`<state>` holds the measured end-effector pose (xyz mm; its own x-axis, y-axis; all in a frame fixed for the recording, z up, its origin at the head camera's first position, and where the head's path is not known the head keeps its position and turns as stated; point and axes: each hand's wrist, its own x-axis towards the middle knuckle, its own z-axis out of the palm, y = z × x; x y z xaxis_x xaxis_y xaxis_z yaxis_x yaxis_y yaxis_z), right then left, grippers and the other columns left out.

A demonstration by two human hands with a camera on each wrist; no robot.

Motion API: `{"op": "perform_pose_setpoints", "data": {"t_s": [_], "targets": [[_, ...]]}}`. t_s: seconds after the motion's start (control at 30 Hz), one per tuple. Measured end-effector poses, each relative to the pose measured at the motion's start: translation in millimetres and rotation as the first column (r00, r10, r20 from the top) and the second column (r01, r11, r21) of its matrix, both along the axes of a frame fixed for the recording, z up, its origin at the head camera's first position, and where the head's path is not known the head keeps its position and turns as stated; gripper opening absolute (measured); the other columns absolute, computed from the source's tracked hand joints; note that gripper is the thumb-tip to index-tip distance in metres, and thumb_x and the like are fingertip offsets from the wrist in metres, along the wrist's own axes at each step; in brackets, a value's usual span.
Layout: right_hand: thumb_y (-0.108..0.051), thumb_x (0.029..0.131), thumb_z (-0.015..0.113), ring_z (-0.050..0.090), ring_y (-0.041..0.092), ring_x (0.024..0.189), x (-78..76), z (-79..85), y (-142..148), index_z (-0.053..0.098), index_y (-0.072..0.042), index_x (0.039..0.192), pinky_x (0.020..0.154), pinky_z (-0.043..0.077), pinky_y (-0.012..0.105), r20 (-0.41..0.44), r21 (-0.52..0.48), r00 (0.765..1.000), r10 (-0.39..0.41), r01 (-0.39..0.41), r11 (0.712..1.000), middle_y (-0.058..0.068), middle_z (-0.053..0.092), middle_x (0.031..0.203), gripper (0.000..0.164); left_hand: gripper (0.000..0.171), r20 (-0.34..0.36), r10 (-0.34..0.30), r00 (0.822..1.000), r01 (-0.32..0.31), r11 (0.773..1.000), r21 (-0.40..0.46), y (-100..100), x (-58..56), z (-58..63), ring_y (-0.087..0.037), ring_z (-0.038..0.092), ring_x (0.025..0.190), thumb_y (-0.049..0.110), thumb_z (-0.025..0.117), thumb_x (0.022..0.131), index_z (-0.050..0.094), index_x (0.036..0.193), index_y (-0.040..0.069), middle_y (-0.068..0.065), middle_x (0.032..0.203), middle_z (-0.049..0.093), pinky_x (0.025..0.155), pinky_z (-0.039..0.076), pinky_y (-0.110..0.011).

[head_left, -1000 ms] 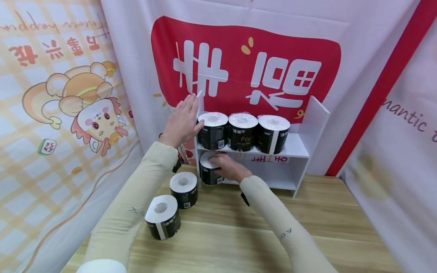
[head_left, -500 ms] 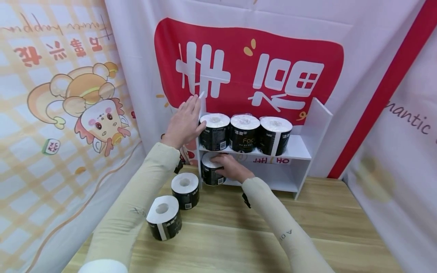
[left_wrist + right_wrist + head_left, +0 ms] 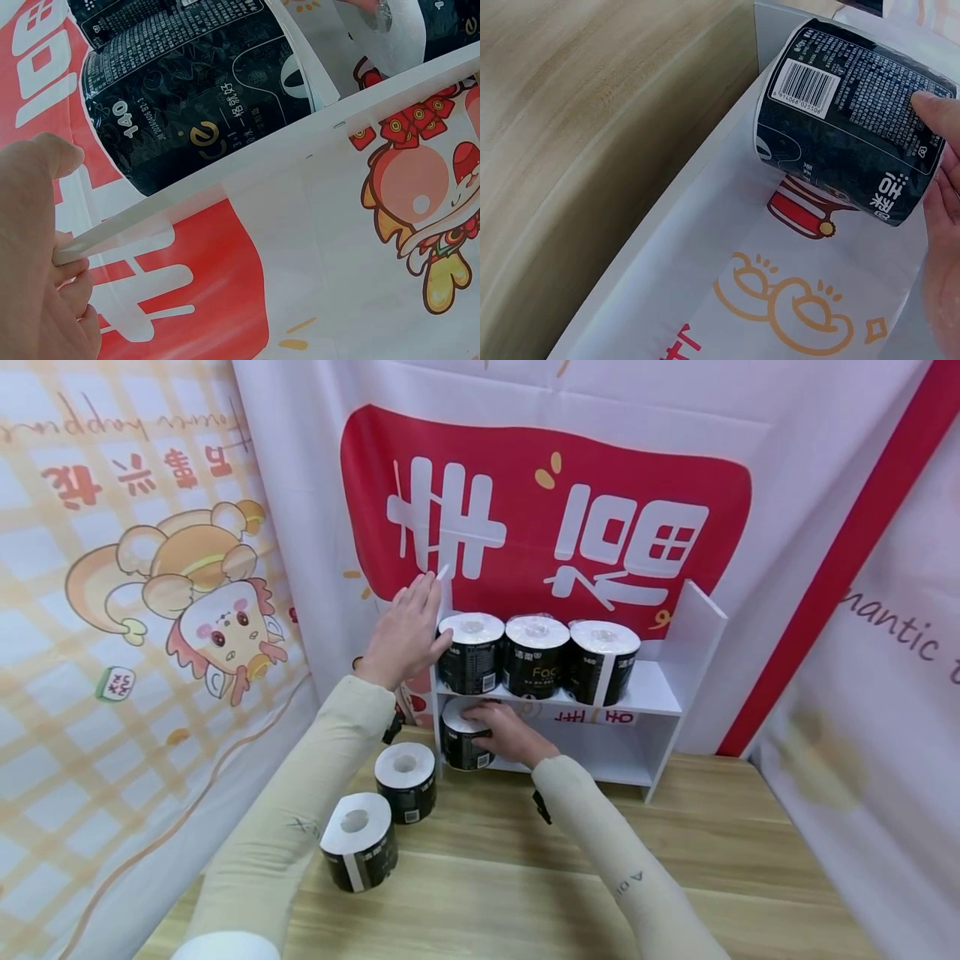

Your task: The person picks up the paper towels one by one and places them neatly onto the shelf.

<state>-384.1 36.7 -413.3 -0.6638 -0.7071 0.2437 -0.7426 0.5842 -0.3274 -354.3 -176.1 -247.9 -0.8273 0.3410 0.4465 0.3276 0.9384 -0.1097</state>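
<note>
A small white shelf point(image 3: 651, 687) stands against the curtain. My left hand point(image 3: 403, 633) holds the front edge of its left side panel point(image 3: 225, 169), thumb on the inner side and fingers on the outer side. My right hand point(image 3: 512, 733) grips a black-wrapped toilet paper roll point(image 3: 847, 120) at the left end of the lower tier, thumb on the printed wrapper. Part of that roll's white top is hidden by the fingers. Three similar rolls stand side by side on the upper tier: a left roll point(image 3: 468, 662), a middle roll point(image 3: 534, 664) and a right roll point(image 3: 600, 670).
Two more rolls, a rear roll point(image 3: 406, 789) and a front roll point(image 3: 360, 852), stand on the wooden table point(image 3: 480, 893) left of the shelf. A printed curtain point(image 3: 787, 518) hangs behind, and a checked cloth point(image 3: 150, 760) lines the left side.
The whole head view shifts slightly. Both hands keep their places, the left on the side panel and the right on the lower toilet paper roll.
</note>
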Motion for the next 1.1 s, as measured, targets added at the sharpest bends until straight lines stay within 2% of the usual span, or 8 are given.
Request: {"op": "perform_pose_setpoints", "data": {"t_s": [0.17, 0.37, 0.6, 0.87, 1.1], "targets": [[-0.014, 0.096, 0.079, 0.057, 0.031, 0.142, 5.1, -0.7, 7, 0.062, -0.006, 0.145, 0.115, 0.052, 0.046, -0.009, -0.021, 1.0, -0.008, 0.007, 1.0, 0.013, 0.063, 0.148, 0.053, 0.091, 0.003, -0.006, 1.0, 0.006, 1.0, 0.0, 3, 0.2, -0.5, -0.038, 0.021, 0.163, 0.041, 0.066, 0.1, 0.018, 0.167, 0.001, -0.021, 0.175, 0.02, 0.132, 0.028, -0.051], [-0.016, 0.095, 0.08, 0.061, 0.028, 0.135, 13.3, 0.6, 14, 0.063, -0.006, 0.145, 0.11, 0.056, 0.044, -0.021, -0.038, 1.0, 0.015, -0.015, 0.999, 0.012, 0.065, 0.145, 0.054, 0.094, 0.011, -0.004, 1.0, 0.004, 1.0, 0.009, 2, 0.8, -1.2, -0.038, 0.021, 0.163, 0.04, 0.067, 0.099, 0.017, 0.168, 0.001, -0.021, 0.175, 0.02, 0.132, 0.028, -0.052], [-0.02, 0.095, 0.081, 0.059, 0.03, 0.138, 28.2, 8.9, 21, 0.061, -0.005, 0.147, 0.113, 0.053, 0.047, 0.008, -0.036, 1.0, 0.029, -0.029, 0.999, 0.013, 0.062, 0.147, 0.057, 0.095, 0.022, -0.008, 1.0, 0.008, 1.0, 0.014, 1, 1.2, -1.2, -0.038, 0.021, 0.163, 0.04, 0.067, 0.099, 0.015, 0.168, 0.002, -0.02, 0.175, 0.019, 0.132, 0.027, -0.051], [-0.027, 0.096, 0.08, 0.053, 0.033, 0.146, 47.8, 34.6, 34, 0.058, -0.004, 0.148, 0.12, 0.047, 0.05, -0.024, 0.031, 0.999, 0.048, -0.047, 0.998, 0.014, 0.06, 0.151, 0.062, 0.093, 0.025, -0.011, 1.0, 0.011, 1.0, 0.007, 2, -0.2, 2.4, -0.038, 0.02, 0.163, 0.039, 0.067, 0.1, 0.014, 0.168, 0.001, -0.021, 0.175, 0.019, 0.133, 0.026, -0.051], [-0.04, 0.099, 0.074, 0.052, 0.027, 0.148, 68.3, 63.4, 54, 0.057, -0.011, 0.151, 0.122, 0.046, 0.049, 0.007, 0.059, 1.0, 0.02, -0.02, 0.998, 0.009, 0.058, 0.155, 0.062, 0.091, 0.014, -0.011, 1.0, 0.011, 1.0, -0.007, 4, -3.8, 1.5, -0.04, 0.023, 0.162, 0.038, 0.065, 0.101, 0.017, 0.166, -0.002, -0.025, 0.173, 0.022, 0.131, 0.028, -0.053]]}}
